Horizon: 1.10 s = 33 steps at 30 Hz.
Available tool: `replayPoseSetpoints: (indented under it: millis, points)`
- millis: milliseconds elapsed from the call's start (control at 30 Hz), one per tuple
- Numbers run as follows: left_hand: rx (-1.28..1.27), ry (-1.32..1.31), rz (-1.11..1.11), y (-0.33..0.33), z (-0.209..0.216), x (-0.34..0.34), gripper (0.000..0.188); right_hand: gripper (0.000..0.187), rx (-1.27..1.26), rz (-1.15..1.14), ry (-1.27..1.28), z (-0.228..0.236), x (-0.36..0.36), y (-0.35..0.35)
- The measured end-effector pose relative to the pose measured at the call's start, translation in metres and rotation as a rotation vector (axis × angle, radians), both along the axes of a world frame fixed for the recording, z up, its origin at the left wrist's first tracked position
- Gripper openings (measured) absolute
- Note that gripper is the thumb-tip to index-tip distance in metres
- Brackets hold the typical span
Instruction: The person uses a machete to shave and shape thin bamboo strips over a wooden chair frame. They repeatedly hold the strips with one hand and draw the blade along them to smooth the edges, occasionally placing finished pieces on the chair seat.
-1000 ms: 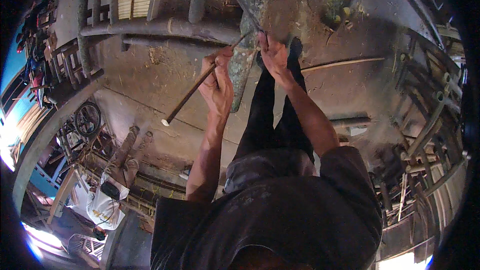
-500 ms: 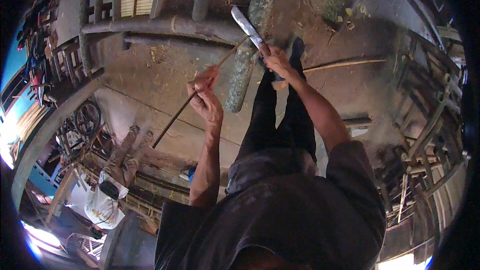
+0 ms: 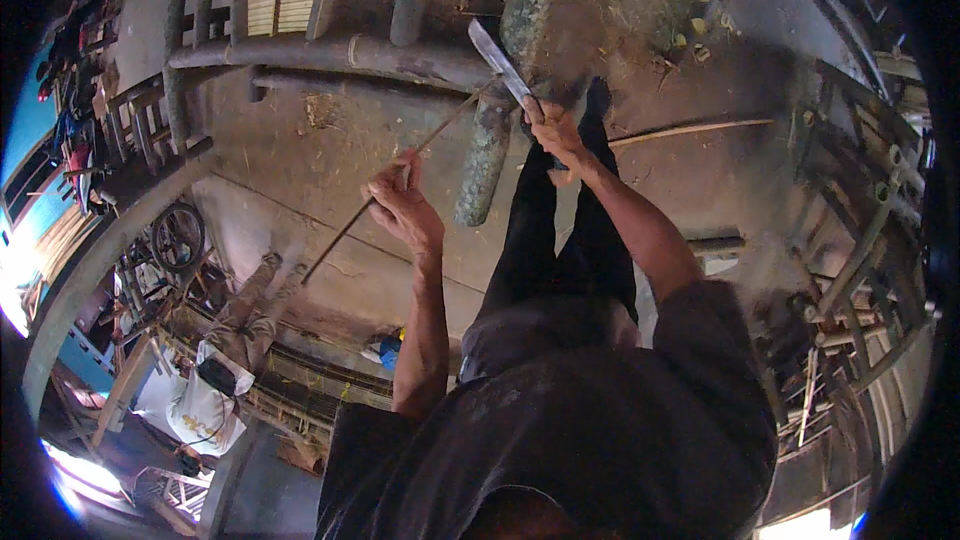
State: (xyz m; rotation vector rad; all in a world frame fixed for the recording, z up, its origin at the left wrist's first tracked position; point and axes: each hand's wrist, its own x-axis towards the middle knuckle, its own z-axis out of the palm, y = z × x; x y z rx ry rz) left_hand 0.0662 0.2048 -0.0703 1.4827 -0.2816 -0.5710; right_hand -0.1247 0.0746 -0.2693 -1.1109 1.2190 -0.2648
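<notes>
My right hand (image 3: 556, 130) is wrapped around the handle of a machete (image 3: 500, 62), its long blade slanting up and to the left. A thin brown stick (image 3: 447, 123) runs diagonally from lower left to upper right, pinched between the thumb and fingers of my left hand (image 3: 406, 204). The stick's upper end meets the blade, or lies just beside it; which one I cannot tell. Below that end lies a mottled grey-green log (image 3: 485, 172), between my left hand and my legs.
A bamboo bench frame (image 3: 400, 60) stands ahead to the left. On the floor at right lies a long split strip (image 3: 690, 129). Bamboo frames (image 3: 860, 240) stand along the right side. Another person (image 3: 215, 390) is at lower left, near a bicycle wheel (image 3: 178, 237).
My left hand has shifted slightly left, with its fingers turned differently around the stick. The machete and right hand have moved a little to the right and down.
</notes>
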Motion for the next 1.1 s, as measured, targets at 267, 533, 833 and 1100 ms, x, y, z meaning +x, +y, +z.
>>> replayPoseSetpoints:
  millis: [267, 533, 833, 1100]
  points:
    - [0.026, 0.085, 0.077, 0.015, -0.017, 0.023, 0.044, 0.024, 0.091, 0.168, 0.074, 0.011, -0.009, 0.017]
    - [0.018, -0.149, -0.291, -0.016, 0.019, 0.011, 0.033, 0.035, -0.212, 0.036, 0.079, -0.017, -0.013, 0.050]
    - [0.308, -0.589, -1.168, -0.073, 0.102, -0.079, 0.025, 0.030, 0.294, -0.564, -0.369, -0.019, -0.048, 0.055]
    - [0.179, 0.353, -0.313, -0.023, 0.017, -0.140, 0.033, 0.048, 0.396, -0.679, 0.098, 0.051, -0.178, 0.106]
